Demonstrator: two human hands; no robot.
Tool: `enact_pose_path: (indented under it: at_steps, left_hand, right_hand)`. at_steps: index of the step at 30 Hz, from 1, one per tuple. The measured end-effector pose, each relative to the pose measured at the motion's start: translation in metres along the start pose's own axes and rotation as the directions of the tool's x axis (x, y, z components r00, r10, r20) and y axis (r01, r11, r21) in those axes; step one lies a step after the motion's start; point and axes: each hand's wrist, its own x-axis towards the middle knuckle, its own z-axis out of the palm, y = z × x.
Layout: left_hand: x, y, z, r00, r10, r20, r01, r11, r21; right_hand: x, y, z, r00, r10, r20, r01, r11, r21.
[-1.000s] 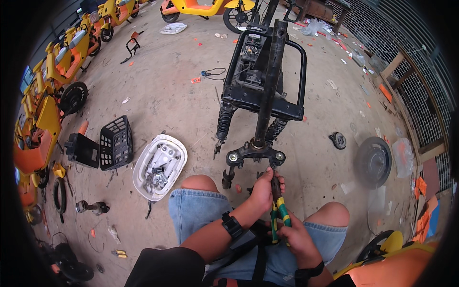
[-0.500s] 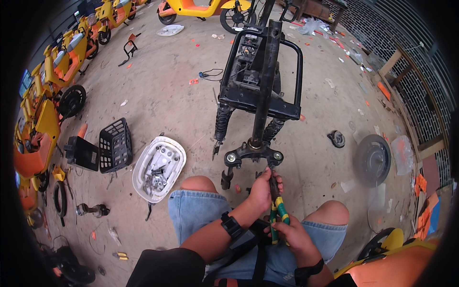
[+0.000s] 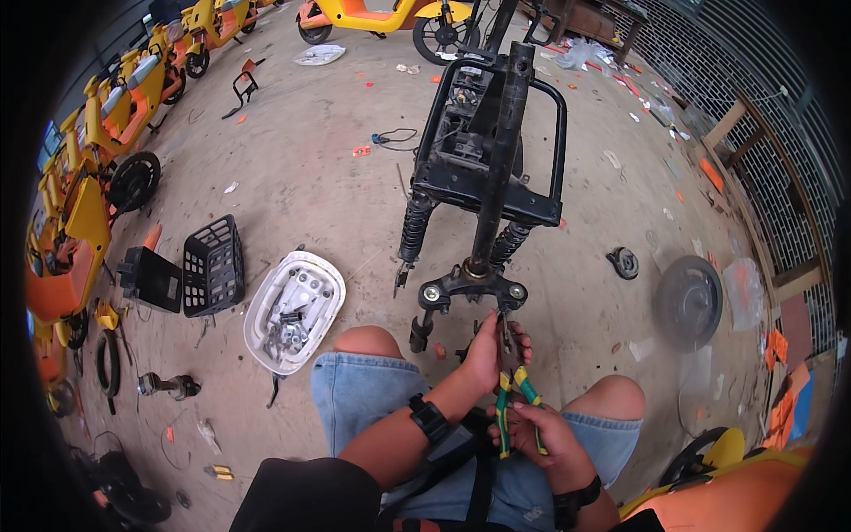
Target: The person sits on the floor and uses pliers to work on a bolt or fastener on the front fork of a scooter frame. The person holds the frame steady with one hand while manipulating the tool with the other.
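A black scooter frame [image 3: 499, 168] stands before me, its front end toward my knees, with a fork clamp [image 3: 472, 285] at the bottom of its steering tube. My left hand [image 3: 484, 356] is closed around the lower part below the clamp's right end, thumb up and fingertips showing on the far side. What its palm covers is hidden. My right hand [image 3: 557, 436] grips pliers [image 3: 503, 408] by their green and yellow handles, which are spread apart. The pliers' jaws point up, between the fingers of my left hand, at the fork leg.
Left of my knee, a white tray [image 3: 257, 341] holds metal parts beside a black basket [image 3: 213, 266] and a black box [image 3: 152, 279]. Yellow scooters [image 3: 80, 213] line the left. A round dark disc [image 3: 688, 301] and a small black ring part [image 3: 623, 262] lie at right.
The pliers' handles have opened wider, and my right hand has shifted slightly right and down with them. My left hand stays at the fork leg. The view has shifted a little.
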Motion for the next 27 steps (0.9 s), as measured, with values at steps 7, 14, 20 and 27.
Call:
enact_pose_path:
  at_steps: [7, 14, 20, 27]
  left_hand:
    - [-0.007, 0.003, 0.009, 0.998, -0.056, 0.006, 0.055, 0.998, 0.044]
    - [-0.014, 0.009, 0.023, 0.989, -0.06, -0.133, 0.082, 0.983, 0.167]
    - [-0.017, 0.018, 0.035, 0.957, -0.081, -0.279, 0.157, 0.952, 0.264]
    - [-0.02, 0.022, 0.042, 0.953, -0.091, -0.29, 0.182, 0.935, 0.303]
  right_hand:
    - [0.003, 0.005, -0.007, 0.996, 0.025, 0.085, -0.032, 0.997, 0.076]
    - [0.005, 0.012, -0.002, 0.981, 0.017, 0.191, -0.055, 0.979, 0.195]
    - [0.01, 0.022, 0.004, 0.955, -0.047, 0.294, -0.056, 0.941, 0.333]
    - [0.015, 0.03, 0.008, 0.92, -0.116, 0.375, -0.09, 0.867, 0.491]
